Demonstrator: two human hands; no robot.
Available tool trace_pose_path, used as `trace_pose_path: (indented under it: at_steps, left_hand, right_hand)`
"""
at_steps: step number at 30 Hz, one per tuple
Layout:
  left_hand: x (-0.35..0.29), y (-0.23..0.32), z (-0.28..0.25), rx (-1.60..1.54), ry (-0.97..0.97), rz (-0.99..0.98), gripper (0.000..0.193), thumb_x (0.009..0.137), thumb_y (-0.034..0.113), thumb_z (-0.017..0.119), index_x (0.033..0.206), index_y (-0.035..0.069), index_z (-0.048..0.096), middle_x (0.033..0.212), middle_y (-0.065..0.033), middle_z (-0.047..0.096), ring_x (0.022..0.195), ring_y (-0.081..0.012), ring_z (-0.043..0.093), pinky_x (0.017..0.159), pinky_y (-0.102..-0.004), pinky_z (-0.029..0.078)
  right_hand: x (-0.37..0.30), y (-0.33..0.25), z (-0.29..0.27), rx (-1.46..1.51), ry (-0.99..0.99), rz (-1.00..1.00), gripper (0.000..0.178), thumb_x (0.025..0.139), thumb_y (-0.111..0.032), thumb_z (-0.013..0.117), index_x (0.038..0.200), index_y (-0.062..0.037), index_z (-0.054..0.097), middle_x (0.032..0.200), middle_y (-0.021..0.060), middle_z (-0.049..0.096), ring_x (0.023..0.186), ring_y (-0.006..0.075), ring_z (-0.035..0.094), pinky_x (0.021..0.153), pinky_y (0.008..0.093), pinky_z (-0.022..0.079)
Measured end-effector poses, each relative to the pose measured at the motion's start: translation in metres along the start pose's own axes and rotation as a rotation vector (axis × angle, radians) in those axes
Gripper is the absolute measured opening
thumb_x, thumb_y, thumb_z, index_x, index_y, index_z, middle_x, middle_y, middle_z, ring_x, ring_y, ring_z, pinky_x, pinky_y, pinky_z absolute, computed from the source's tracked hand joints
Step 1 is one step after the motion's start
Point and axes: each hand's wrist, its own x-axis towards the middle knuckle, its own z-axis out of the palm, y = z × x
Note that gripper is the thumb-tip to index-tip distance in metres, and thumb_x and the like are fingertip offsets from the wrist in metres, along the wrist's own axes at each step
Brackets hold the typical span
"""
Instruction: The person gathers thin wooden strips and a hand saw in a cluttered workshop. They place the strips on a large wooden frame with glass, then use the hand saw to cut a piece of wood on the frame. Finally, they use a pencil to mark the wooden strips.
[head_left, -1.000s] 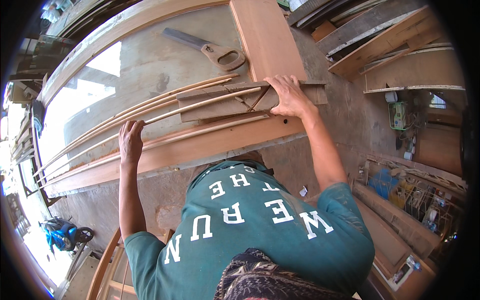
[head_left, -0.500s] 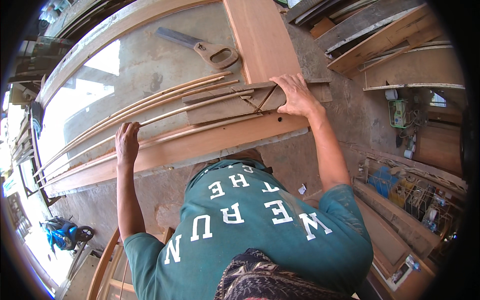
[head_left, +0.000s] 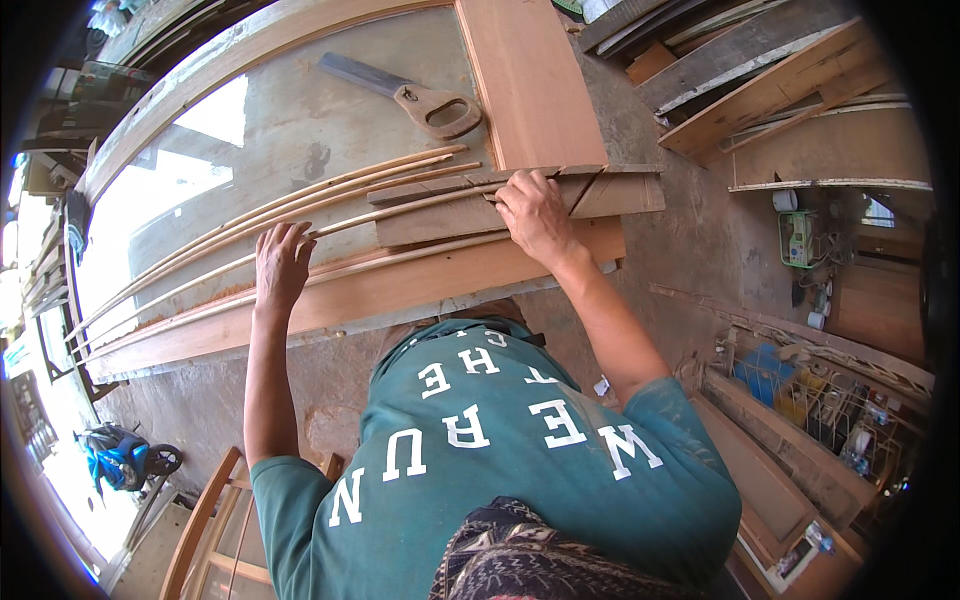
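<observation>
My left hand [head_left: 284,265] pinches a thin wooden strip [head_left: 400,211], which runs rightward into a wooden mitre box [head_left: 625,194] with slanting saw cuts. My right hand [head_left: 538,222] is closed over the strip's right end at the mitre box; its fingertips are partly hidden. The box lies across the near right corner of a large wooden frame [head_left: 530,90] with a glossy panel in it. Several more thin strips [head_left: 350,183] lie on the panel beyond my left hand. A handsaw [head_left: 440,112] with a wooden handle rests farther back on the panel.
Boards [head_left: 770,95] are stacked at the far right. A green device [head_left: 796,238] with cables sits on the right, and a wire basket [head_left: 790,385] holds odds and ends below it. A wooden frame [head_left: 205,520] stands at lower left, near a blue motorbike [head_left: 120,457].
My right hand has moved left from the mitre box's right part onto the strip's end. My left hand has shifted slightly right along the strip.
</observation>
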Motion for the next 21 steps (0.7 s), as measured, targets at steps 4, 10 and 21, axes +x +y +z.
trace_pose_path:
  at_steps: [4,10,21]
  left_hand:
    - [0.002,0.007,0.002,-0.006,0.015,0.023,0.033,0.096,0.016,0.078,0.128,0.011,0.073,0.118,-0.0096,0.072,0.115,-0.0336,0.066,0.107,-0.0484,0.048]
    - [0.008,0.021,0.009,-0.075,0.004,0.028,0.032,0.096,0.017,0.078,0.127,0.009,0.073,0.116,-0.0112,0.072,0.115,-0.0353,0.067,0.106,-0.0486,0.049]
    - [0.001,0.007,0.002,0.014,0.005,0.063,0.022,0.100,0.013,0.072,0.122,0.015,0.075,0.107,-0.0059,0.073,0.106,-0.0309,0.068,0.100,-0.0452,0.050]
  right_hand:
    - [-0.002,0.004,0.007,0.074,0.028,-0.034,0.008,0.090,-0.007,0.078,0.095,-0.0064,0.071,0.100,0.0077,0.068,0.100,0.0307,0.064,0.091,0.0452,0.052]
    - [0.001,0.017,0.007,0.139,0.037,-0.025,0.011,0.090,-0.005,0.076,0.098,-0.0053,0.068,0.101,0.0107,0.069,0.104,0.0319,0.065,0.091,0.0467,0.055]
    - [0.020,0.039,-0.016,0.124,-0.119,-0.066,0.014,0.090,-0.009,0.082,0.101,-0.0030,0.076,0.108,0.0111,0.071,0.111,0.0297,0.067,0.103,0.0424,0.055]
